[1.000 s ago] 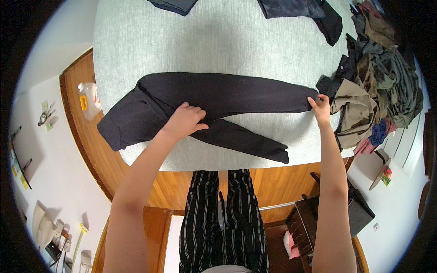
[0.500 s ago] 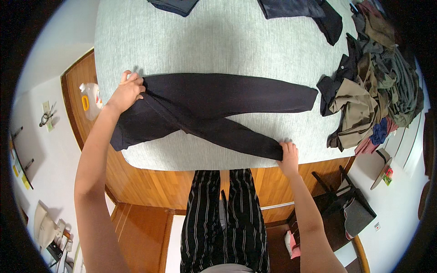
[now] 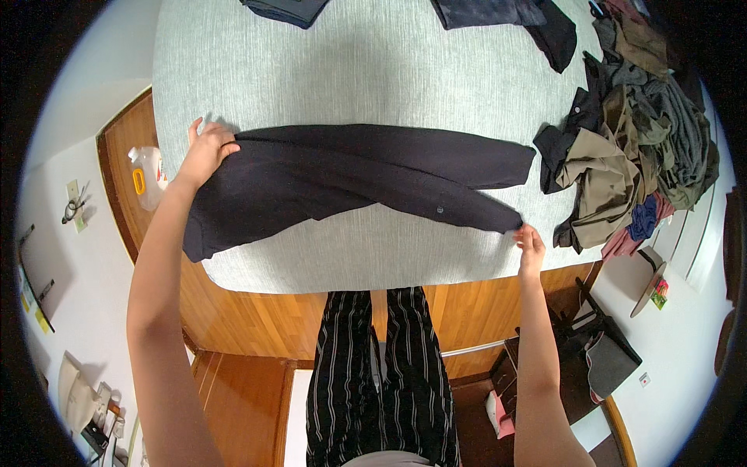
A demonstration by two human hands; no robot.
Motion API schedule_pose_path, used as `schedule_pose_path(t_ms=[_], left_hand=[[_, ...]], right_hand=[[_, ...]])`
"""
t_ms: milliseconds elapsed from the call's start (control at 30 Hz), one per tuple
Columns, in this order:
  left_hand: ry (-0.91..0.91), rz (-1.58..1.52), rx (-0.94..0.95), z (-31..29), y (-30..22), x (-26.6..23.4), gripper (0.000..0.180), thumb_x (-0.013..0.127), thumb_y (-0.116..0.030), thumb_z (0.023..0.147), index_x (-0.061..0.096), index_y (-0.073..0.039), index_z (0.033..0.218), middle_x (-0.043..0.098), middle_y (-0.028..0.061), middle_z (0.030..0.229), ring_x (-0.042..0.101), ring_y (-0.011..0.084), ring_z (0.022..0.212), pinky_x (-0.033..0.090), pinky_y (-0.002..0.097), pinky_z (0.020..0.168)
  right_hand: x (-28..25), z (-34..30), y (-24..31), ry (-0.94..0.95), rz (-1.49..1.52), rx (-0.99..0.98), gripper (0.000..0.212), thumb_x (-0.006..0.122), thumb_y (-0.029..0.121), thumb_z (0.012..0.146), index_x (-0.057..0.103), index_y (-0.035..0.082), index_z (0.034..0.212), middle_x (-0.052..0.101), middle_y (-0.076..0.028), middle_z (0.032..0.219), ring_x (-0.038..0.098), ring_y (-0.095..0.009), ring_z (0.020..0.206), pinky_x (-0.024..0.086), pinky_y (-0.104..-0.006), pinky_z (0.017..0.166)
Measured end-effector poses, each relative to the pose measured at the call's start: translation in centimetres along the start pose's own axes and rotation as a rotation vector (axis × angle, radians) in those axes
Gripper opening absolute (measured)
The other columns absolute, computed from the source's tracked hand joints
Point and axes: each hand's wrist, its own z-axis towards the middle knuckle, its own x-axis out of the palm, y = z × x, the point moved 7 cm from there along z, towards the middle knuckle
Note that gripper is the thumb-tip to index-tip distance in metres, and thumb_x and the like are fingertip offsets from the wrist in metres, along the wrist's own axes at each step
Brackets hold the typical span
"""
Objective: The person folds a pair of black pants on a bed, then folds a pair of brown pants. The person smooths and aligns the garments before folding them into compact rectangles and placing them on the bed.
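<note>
A pair of black trousers (image 3: 311, 175) lies sideways across the pale bed (image 3: 436, 82), waist end to the left and both legs running right. My left hand (image 3: 208, 149) grips the fabric at the upper left, near the waist end, thumb and fingers closed over it. At the lower right, my right hand (image 3: 531, 240) pinches the hem of the nearer leg. That leg partly overlaps the farther one, and their ends stay apart. A small light mark shows on the nearer leg.
Folded dark garments (image 3: 289, 11) and dark clothing (image 3: 490, 12) lie at the far edge. A heap of mixed clothes (image 3: 615, 171) covers the right side. On the floor at left stands a clear jug (image 3: 148, 177) with a yellow handle; a dark chair (image 3: 611, 366) is lower right.
My right hand has drawn the nearer leg up and to the right, straightening it closer to the other leg. My left hand keeps its grip near the waist end.
</note>
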Motion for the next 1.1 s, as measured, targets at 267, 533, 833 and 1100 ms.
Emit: schedule_pose_path(t_ms=[267, 533, 833, 1100], left_hand=[[-0.065, 0.072, -0.032, 0.9, -0.3, 0.2, 0.018, 0.067, -0.024, 0.082, 0.070, -0.007, 0.088, 0.067, 0.0076, 0.086, 0.058, 0.0238, 0.099, 0.026, 0.0471, 0.108], [-0.045, 0.109, -0.023, 1.2, -0.4, 0.7, 0.019, 0.064, -0.024, 0.084, 0.069, -0.006, 0.089, 0.067, 0.0081, 0.086, 0.059, 0.0231, 0.098, 0.027, 0.0465, 0.108], [-0.199, 0.001, 0.063, -0.3, 0.3, -0.1, 0.019, 0.064, -0.023, 0.084, 0.067, -0.005, 0.088, 0.066, 0.0074, 0.087, 0.060, 0.0223, 0.097, 0.028, 0.0454, 0.108], [-0.410, -0.027, -0.086, -0.1, 0.2, -0.5, 0.014, 0.067, -0.012, 0.082, 0.064, -0.006, 0.093, 0.062, 0.0087, 0.088, 0.058, 0.0268, 0.095, 0.034, 0.0419, 0.101]], right_hand=[[3.0, 1.2, -1.7, -0.137, -0.300, 0.211, 0.044, 0.078, 0.041, 0.078, 0.066, 0.001, 0.094, 0.064, -0.005, 0.082, 0.058, -0.015, 0.074, 0.047, -0.0311, 0.072], [3.7, 1.2, -2.6, -0.297, 0.029, 0.039, 0.014, 0.068, 0.006, 0.088, 0.059, 0.005, 0.078, 0.059, 0.000, 0.079, 0.050, -0.010, 0.072, 0.042, -0.0254, 0.072], [0.7, 0.8, 9.7, -0.235, 0.463, -0.456, 0.021, 0.059, 0.023, 0.096, 0.054, 0.011, 0.080, 0.052, 0.005, 0.075, 0.042, -0.005, 0.068, 0.034, -0.0217, 0.064], [4.0, 10.1, 9.6, -0.269, 0.179, -0.361, 0.014, 0.061, 0.020, 0.094, 0.058, 0.007, 0.097, 0.058, 0.001, 0.078, 0.049, -0.008, 0.063, 0.040, -0.0228, 0.053]])
